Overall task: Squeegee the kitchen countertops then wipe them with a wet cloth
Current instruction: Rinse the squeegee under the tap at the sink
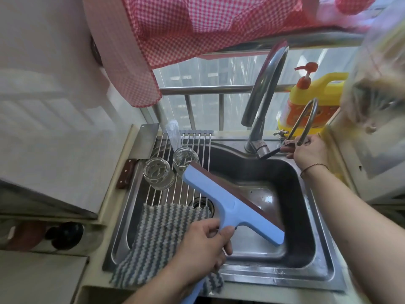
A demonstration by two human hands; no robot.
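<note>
Squeegee (pixel 232 205) handling looks easy from the head view: a light, stiff blue plastic tool with a soft dark rubber edge, likely slick if wet, best taken by the handle just below the crossbar. The left hand (pixel 201 249) does exactly that, its fingers (pixel 225 234) curled tight round the handle with the thumb on top, and the wide blade reaches up and away from them, tilted over the sink (pixel 311 255) basin. Just beside and under those knuckles lies the striped cloth (pixel 162 233), soft and limp, draped over the sink's near rim and onto the wire rack (pixel 192 150); it should bunch easily in a fist. Far from that grip, the right hand (pixel 309 152) curls its fingers round a metal loop by the tap (pixel 265 88). Two fragile glass jars (pixel 158 173) sit on the rack just beyond the blade's far end.
</note>
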